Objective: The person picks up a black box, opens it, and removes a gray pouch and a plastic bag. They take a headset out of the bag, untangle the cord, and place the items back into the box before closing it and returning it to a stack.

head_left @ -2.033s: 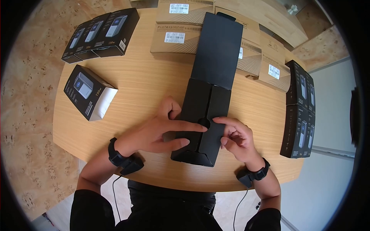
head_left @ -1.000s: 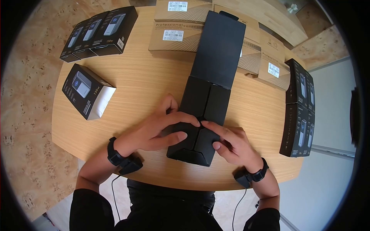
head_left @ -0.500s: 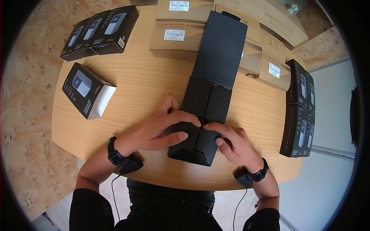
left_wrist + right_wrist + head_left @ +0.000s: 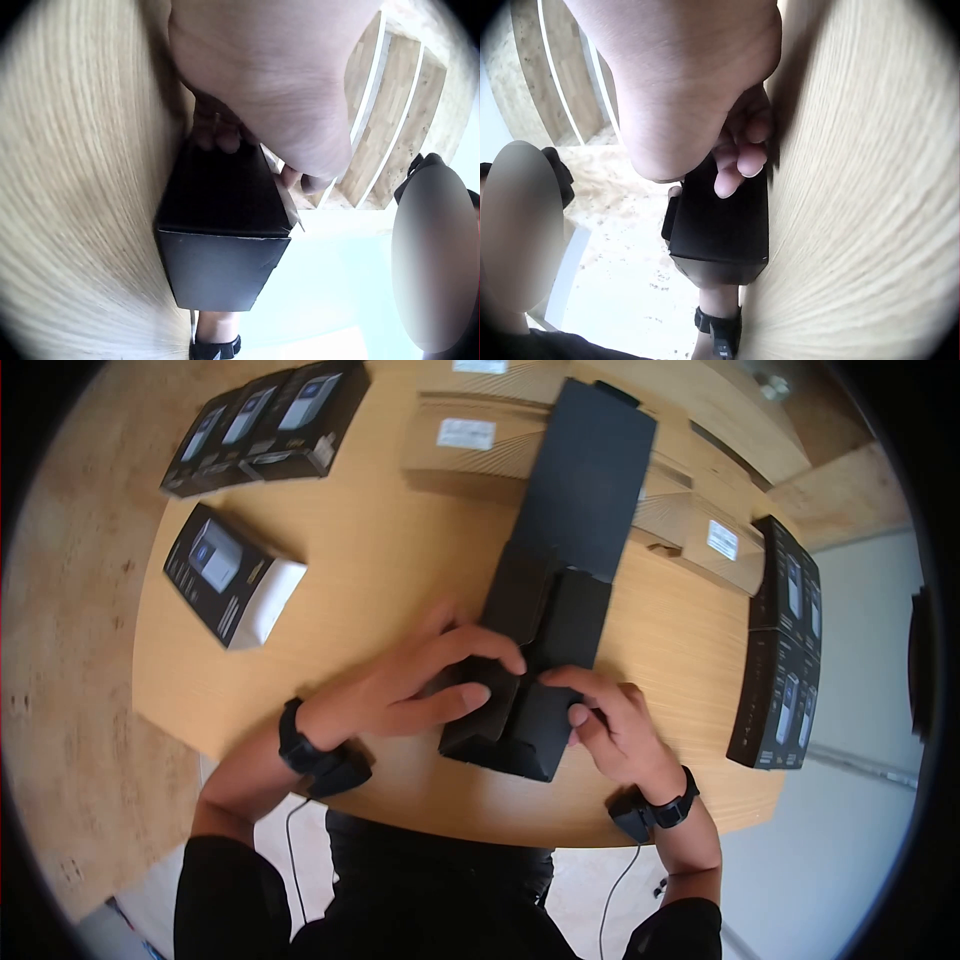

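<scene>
A long black box [image 4: 582,615] lies before me with its lid [image 4: 590,480] folded back toward the far side. Two inner flaps meet along its middle, and the dark gap between them is widened. My left hand [image 4: 400,685] hooks its index finger over the edge of the left flap [image 4: 518,595], thumb lying above that flap. The right hand [image 4: 615,730] has its index finger curled at the right flap's [image 4: 545,710] inner edge, thumb by the box's right side. In both wrist views, other fingers rest against the box's side walls. What lies inside is hidden.
Brown cartons [image 4: 470,460] stand behind the lid. Three black printed boxes [image 4: 245,425] line the back left, with another printed box [image 4: 225,575] nearer. More black boxes [image 4: 780,650] stand along the right edge of the wooden table [image 4: 350,540].
The right index finger has come in from the right to the middle slot. The flaps, earlier flat and nearly meeting, now stand slightly raised with a wider gap. The head view has shifted slightly.
</scene>
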A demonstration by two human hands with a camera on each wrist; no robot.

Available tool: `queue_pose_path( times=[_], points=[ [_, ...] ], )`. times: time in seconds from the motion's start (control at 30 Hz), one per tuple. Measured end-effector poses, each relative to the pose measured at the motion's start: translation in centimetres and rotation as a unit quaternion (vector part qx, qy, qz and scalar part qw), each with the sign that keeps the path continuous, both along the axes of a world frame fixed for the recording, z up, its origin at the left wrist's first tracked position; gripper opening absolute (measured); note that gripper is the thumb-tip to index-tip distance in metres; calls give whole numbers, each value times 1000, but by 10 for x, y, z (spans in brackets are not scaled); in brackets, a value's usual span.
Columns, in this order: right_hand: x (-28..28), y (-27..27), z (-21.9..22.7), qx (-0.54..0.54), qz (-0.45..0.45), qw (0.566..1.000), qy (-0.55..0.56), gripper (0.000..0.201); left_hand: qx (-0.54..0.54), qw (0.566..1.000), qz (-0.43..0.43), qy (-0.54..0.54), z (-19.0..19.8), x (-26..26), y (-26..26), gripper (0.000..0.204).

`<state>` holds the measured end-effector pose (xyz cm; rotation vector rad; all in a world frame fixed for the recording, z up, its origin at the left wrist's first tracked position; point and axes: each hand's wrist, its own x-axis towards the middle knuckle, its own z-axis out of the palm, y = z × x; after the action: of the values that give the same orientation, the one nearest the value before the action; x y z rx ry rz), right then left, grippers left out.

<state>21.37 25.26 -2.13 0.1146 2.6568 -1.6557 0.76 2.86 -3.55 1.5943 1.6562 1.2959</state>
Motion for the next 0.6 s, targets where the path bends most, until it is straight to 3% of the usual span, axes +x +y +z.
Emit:
queue_pose_path(
  times=[0.33, 0.4, 0.47, 0.6],
  points=[
    [-4, -3, 0, -9, 16, 998, 53, 34, 37, 988, 16, -150, -6, 4, -5, 49],
    [-1, -2, -4, -17, 15, 997, 70, 29, 61, 981, 51, -179, -5, 9, -5, 55],
    [7, -3, -22, -33, -39, 983, 176, 22, 87, 973, 80, -199, -6, 10, -4, 52],
    [10, 7, -26, -27, -57, 964, 259, 19, 132, 956, 128, -228, -15, -1, -15, 44]
  ],
)
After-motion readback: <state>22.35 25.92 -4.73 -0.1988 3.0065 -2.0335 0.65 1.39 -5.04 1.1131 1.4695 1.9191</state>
